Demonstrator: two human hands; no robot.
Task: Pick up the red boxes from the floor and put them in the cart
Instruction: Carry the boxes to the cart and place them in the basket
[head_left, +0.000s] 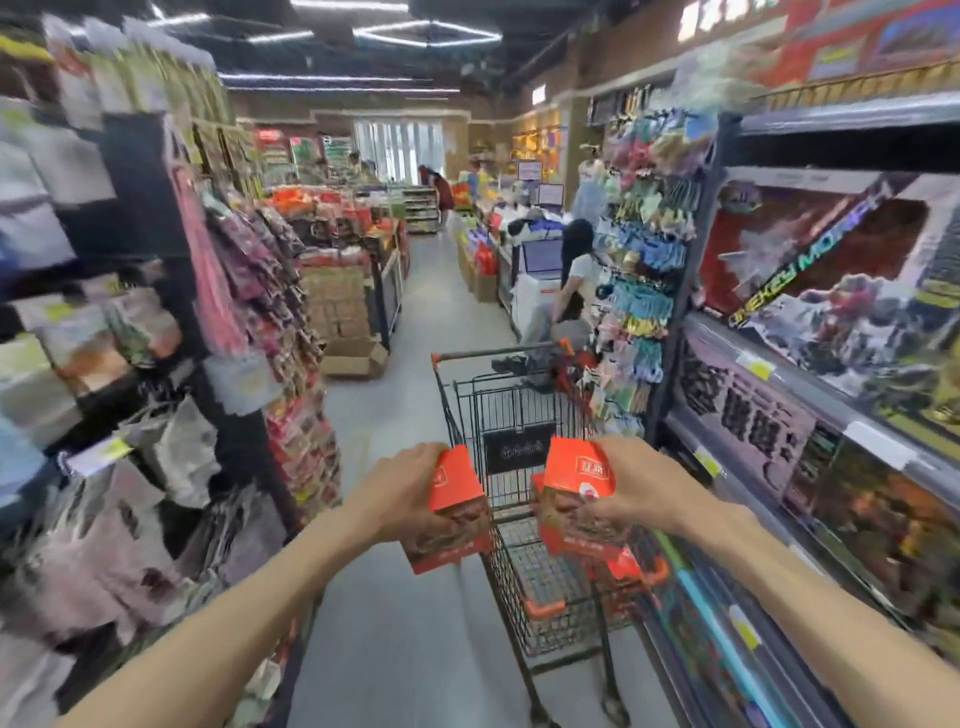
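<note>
While both arms extend forward over the aisle, each hand holds a red box above the near end of the shopping cart (524, 415). The left hand (402, 491) grips one red box (452, 512) from its left side; its fingers are curled round the carton, which is tilted with its orange-red top facing up and forward. This box sits above the cart's left rim, partly outside the basket. The right hand (636, 480) grips a second red box (579, 470) from the right, fingers wrapped round the upper part. A third red carton (574, 525) lies directly beneath and touching the second; whether the right hand also holds it cannot be determined. Both right-side cartons are above the basket interior. Something red (623, 566) shows low in the basket near the right rim; its identity is unclear. The cart is black wire with orange corner bumpers and stands just beside the right-hand shelving (831, 364). A cardboard box (353, 358) rests on the floor further up the aisle.
</note>
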